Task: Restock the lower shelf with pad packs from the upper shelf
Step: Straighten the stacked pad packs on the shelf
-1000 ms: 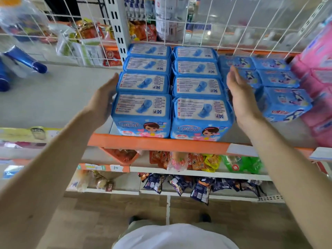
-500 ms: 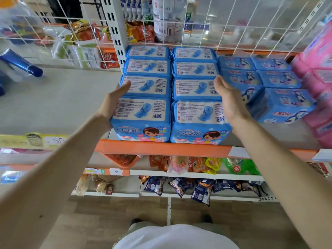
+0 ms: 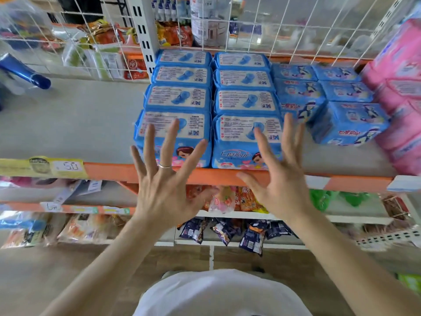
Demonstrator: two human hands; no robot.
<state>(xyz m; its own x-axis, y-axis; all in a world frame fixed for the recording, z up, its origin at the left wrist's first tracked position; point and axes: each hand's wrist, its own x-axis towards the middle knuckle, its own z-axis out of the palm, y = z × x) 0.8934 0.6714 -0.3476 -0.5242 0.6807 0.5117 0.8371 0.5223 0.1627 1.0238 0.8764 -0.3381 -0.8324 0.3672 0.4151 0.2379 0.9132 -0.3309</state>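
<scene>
Shop aisle, metal shelving, wood-look floor.
The grey upper shelf has an orange front edge and is backed by white wire mesh beside a slotted white upright. White lower shelves run beneath it, above a brown plank-patterned floor (one pale seam crosses it). Bright, even light falls throughout.

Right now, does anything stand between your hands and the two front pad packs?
Nothing visible does. The left hand and right hand are spread open directly before the front left pad pack and front right pad pack, which sit at the orange shelf edge.
</scene>
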